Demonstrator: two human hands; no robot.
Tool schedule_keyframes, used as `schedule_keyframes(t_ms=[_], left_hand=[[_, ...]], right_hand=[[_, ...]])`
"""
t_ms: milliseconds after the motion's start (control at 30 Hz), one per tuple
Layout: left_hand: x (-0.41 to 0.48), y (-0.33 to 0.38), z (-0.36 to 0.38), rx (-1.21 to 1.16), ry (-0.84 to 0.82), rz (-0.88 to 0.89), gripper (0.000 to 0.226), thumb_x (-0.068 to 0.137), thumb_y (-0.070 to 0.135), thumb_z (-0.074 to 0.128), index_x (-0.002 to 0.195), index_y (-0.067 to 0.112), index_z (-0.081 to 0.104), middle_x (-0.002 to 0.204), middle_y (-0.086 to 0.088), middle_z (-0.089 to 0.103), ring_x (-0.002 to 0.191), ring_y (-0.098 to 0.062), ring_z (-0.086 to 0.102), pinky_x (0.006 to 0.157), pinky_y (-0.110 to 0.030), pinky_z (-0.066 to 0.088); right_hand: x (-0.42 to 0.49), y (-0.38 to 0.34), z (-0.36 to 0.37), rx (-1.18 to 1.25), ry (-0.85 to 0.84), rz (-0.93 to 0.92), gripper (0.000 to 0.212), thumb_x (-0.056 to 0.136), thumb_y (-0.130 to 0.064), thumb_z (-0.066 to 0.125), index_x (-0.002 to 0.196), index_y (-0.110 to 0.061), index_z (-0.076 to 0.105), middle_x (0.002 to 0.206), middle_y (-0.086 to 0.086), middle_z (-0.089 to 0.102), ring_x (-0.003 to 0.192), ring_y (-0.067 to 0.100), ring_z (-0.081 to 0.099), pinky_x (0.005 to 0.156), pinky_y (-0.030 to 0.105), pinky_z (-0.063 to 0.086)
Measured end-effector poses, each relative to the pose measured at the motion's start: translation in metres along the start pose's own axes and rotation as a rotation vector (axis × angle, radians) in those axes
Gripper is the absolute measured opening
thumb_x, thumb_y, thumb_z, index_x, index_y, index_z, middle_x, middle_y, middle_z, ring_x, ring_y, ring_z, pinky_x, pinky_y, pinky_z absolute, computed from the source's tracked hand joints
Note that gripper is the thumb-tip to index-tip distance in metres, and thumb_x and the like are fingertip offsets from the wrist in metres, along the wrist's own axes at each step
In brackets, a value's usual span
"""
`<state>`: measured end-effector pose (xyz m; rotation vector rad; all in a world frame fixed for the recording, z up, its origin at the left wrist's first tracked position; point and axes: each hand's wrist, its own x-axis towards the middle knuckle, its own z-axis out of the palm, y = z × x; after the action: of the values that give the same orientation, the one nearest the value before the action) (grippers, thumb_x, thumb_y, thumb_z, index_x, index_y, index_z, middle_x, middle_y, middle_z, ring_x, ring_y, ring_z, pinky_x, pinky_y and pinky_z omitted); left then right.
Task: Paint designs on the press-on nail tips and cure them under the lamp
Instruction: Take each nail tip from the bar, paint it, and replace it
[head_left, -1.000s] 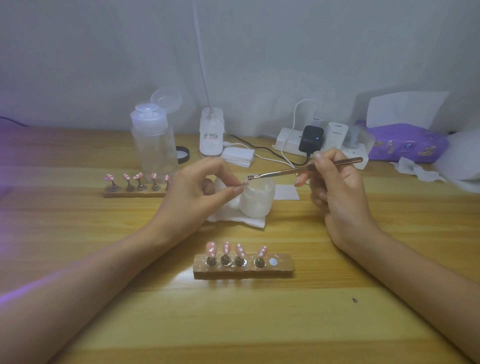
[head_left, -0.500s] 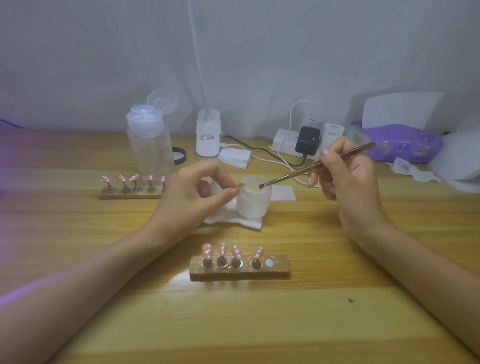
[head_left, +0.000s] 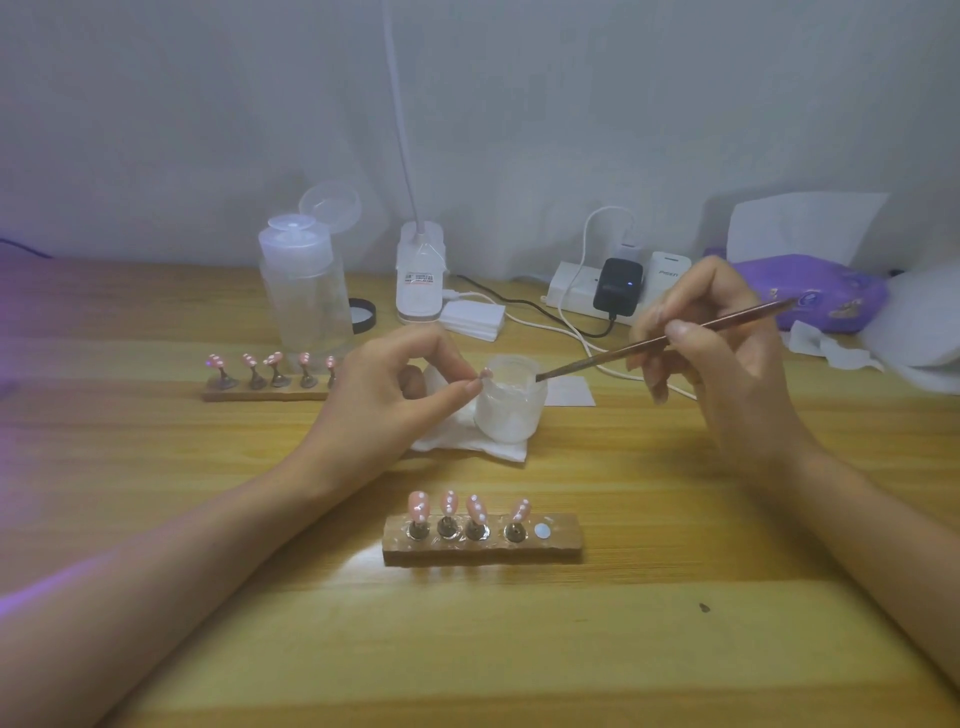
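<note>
My left hand (head_left: 387, 400) pinches a small pink nail tip (head_left: 484, 373) on its stand between thumb and forefinger, just left of the white gel jar (head_left: 509, 410). My right hand (head_left: 727, 353) grips a thin metal brush (head_left: 660, 342) whose tip dips into the jar's mouth. A wooden holder (head_left: 483, 543) in front carries several pink dotted nail tips and has one bare magnet spot. A second wooden holder (head_left: 265, 392) with several pink tips lies at the left. The white lamp base (head_left: 421, 280) stands at the back.
A clear pump bottle (head_left: 306, 291) with its lid flipped up stands back left, a black cap (head_left: 362, 315) beside it. A white tissue (head_left: 467, 441) lies under the jar. A power strip with charger (head_left: 615, 286), cables, cotton pads (head_left: 472, 318) and a purple tissue pack (head_left: 810, 296) line the back.
My right hand tilted the brush downward and lowered its tip from above the jar into the jar's mouth. My left hand kept its pinch on the nail tip.
</note>
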<state>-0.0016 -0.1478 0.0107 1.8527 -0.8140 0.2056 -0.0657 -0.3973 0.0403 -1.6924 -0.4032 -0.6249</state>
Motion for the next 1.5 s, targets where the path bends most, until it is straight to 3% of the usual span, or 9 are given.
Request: schedule_keyframes(t_ms=[300,433,533,733,933,1167,1333,1433,1500], left_hand=[[0.0,0.0,0.001,-0.026,-0.009,0.004,0.016,0.087,0.004,0.073,0.076,0.009,0.062,0.052,0.03,0.053,0.04,-0.002,0.033,0.046,-0.007,0.025],[0.0,0.001,0.0,-0.123,-0.005,-0.025,0.016,0.088,0.01,0.073,0.077,0.015,0.063,0.055,0.027,0.057,0.04,0.0,0.035,0.045,-0.005,0.027],[0.001,0.001,-0.004,-0.262,0.003,-0.066,0.016,0.088,0.012,0.073,0.078,0.021,0.065,0.066,0.021,0.063,0.047,-0.001,0.039,0.047,-0.008,0.032],[0.002,0.002,-0.01,-0.539,-0.019,-0.089,0.023,0.08,0.015,0.079,0.075,0.031,0.062,0.084,0.009,0.068,0.072,-0.007,0.064,0.059,-0.011,0.047],[0.0,0.0,-0.01,-0.772,-0.127,-0.143,0.021,0.075,0.02,0.079,0.08,0.027,0.06,0.085,0.009,0.067,0.077,-0.004,0.064,0.057,-0.011,0.046],[0.0,-0.001,-0.011,-0.918,-0.136,-0.204,0.023,0.081,0.015,0.076,0.079,0.027,0.057,0.086,0.011,0.063,0.081,-0.002,0.059,0.059,-0.013,0.047],[0.0,0.0,-0.012,-0.992,-0.137,-0.191,0.02,0.081,0.008,0.07,0.082,0.022,0.055,0.089,0.006,0.062,0.084,-0.004,0.061,0.066,-0.016,0.051],[0.0,0.001,-0.013,-1.026,-0.165,-0.175,0.019,0.086,0.002,0.062,0.086,0.019,0.052,0.088,0.007,0.061,0.085,-0.004,0.062,0.069,-0.016,0.051],[0.0,0.0,-0.014,-1.031,-0.193,-0.172,0.019,0.087,0.002,0.061,0.087,0.019,0.052,0.088,0.008,0.062,0.087,-0.004,0.062,0.072,-0.016,0.051]], right_hand=[[0.002,0.005,-0.006,0.027,0.071,0.006,0.023,0.082,0.004,0.04,0.079,-0.016,0.053,0.069,0.004,0.061,0.055,0.022,0.055,0.042,0.023,0.039],[0.006,0.0,-0.003,0.052,0.176,0.001,0.016,0.101,-0.017,0.045,0.098,-0.022,0.06,0.083,0.006,0.069,0.056,0.017,0.055,0.047,0.023,0.042],[0.003,-0.009,0.013,-0.005,0.059,0.013,0.028,0.103,-0.034,0.041,0.118,-0.021,0.062,0.099,0.009,0.076,0.066,0.02,0.068,0.055,0.026,0.053],[-0.001,-0.02,0.054,-0.216,-0.214,0.019,0.013,0.093,-0.002,0.065,0.1,-0.012,0.06,0.095,-0.001,0.073,0.097,0.02,0.07,0.063,0.027,0.058],[0.002,-0.025,0.076,-0.12,-0.191,0.031,0.027,0.087,-0.004,0.072,0.087,-0.009,0.046,0.088,0.004,0.07,0.087,0.017,0.067,0.06,0.024,0.053],[0.008,-0.025,0.085,-0.252,-0.17,0.012,0.013,0.086,-0.021,0.076,0.094,-0.014,0.071,0.065,0.006,0.046,0.061,0.012,0.042,0.057,0.021,0.037],[0.008,-0.027,0.089,-0.192,-0.222,0.059,0.007,0.087,-0.015,0.074,0.091,-0.01,0.071,0.064,-0.004,0.053,0.061,0.015,0.04,0.054,0.016,0.035],[0.008,-0.029,0.09,-0.149,-0.238,0.125,0.004,0.088,-0.016,0.073,0.089,-0.014,0.069,0.075,0.02,0.056,0.067,0.022,0.042,0.053,0.016,0.034],[0.008,-0.03,0.09,-0.126,-0.247,0.145,0.004,0.087,-0.02,0.072,0.087,-0.018,0.068,0.077,0.018,0.06,0.069,0.021,0.044,0.054,0.015,0.035]])
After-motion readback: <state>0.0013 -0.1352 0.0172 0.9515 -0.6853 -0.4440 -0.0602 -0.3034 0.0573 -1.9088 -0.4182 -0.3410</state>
